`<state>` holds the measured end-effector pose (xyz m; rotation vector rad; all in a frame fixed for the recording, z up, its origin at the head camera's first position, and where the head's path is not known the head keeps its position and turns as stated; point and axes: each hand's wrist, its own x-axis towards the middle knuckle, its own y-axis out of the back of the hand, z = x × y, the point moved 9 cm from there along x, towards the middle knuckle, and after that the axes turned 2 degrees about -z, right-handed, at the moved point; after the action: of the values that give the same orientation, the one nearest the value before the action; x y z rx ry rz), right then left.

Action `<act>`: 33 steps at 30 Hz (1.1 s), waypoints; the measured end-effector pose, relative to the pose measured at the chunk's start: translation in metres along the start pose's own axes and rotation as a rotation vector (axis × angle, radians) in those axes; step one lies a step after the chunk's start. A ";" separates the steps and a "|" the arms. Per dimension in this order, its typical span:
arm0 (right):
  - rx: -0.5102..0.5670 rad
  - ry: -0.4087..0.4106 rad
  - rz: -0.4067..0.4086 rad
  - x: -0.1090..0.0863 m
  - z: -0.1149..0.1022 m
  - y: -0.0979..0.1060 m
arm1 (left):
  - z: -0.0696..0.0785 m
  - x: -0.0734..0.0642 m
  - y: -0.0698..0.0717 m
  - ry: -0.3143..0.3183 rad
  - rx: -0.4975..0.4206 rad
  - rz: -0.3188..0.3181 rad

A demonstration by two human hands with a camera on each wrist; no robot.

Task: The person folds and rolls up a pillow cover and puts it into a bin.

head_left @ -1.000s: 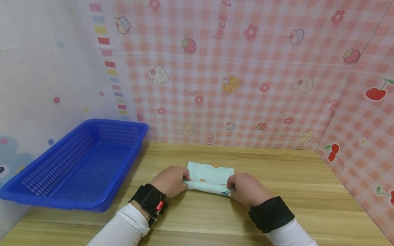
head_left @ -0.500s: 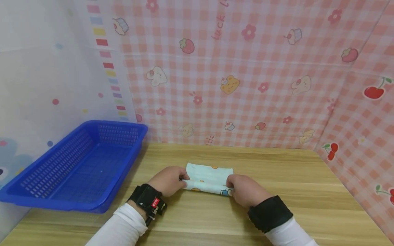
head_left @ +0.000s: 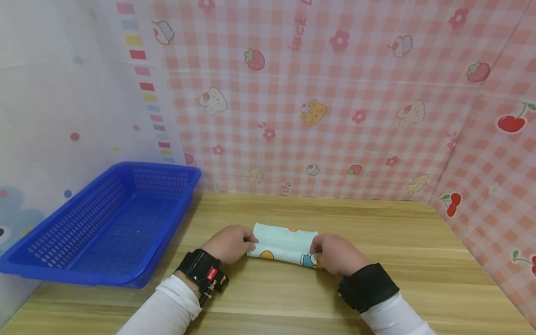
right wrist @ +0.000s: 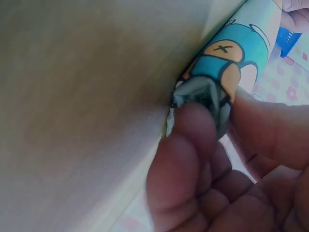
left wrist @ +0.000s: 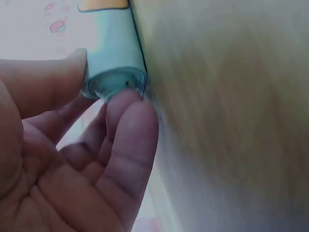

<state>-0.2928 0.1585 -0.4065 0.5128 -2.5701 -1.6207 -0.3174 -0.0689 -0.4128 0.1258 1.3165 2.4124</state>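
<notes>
A pale blue cloth (head_left: pixel 284 243) with orange and blue cartoon prints lies on the table, its near edge rolled into a tube. My left hand (head_left: pixel 230 244) pinches the tube's left end between thumb and fingers. At the right end, my right hand (head_left: pixel 338 255) holds it the same way. In the left wrist view the coiled end of the cloth roll (left wrist: pixel 113 46) shows, with the thumb on its side and fingertips at its opening. The right wrist view shows the other end of the roll (right wrist: pixel 229 50), creased inside, with fingertips against it.
A blue plastic basket (head_left: pixel 142 223) with perforated sides stands to the left. The wood-grain table (head_left: pixel 377 223) meets a pink checked backdrop (head_left: pixel 268 93) behind and on the right. A pale printed sheet (head_left: pixel 63 102) hangs at the left.
The near edge of the cloth has been rolled further away from me, bringing an orange spot and more of the blue figure onto the tube. Both hands stay at its ends.
</notes>
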 end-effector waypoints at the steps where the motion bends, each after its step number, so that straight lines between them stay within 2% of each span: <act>1: 0.002 -0.003 0.008 0.000 0.000 0.001 | 0.000 0.000 0.000 0.002 -0.002 0.007; 4: 0.001 0.006 0.025 0.000 -0.001 0.001 | 0.003 -0.001 0.001 -0.019 0.015 0.043; 9: -0.026 0.048 0.039 -0.003 -0.005 0.001 | 0.009 -0.005 0.001 -0.062 0.093 0.087; 21: 0.001 0.051 -0.044 -0.005 -0.006 -0.001 | 0.017 -0.008 0.001 -0.073 0.140 0.067; 26: -0.037 0.062 -0.026 -0.005 -0.007 0.000 | 0.016 -0.007 0.001 -0.073 0.154 0.061; 33: -0.058 0.077 -0.013 -0.004 -0.006 0.000 | 0.010 -0.005 0.001 -0.049 0.096 0.030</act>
<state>-0.2880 0.1549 -0.4036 0.5766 -2.4617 -1.6402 -0.3103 -0.0638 -0.4062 0.2308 1.4186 2.3555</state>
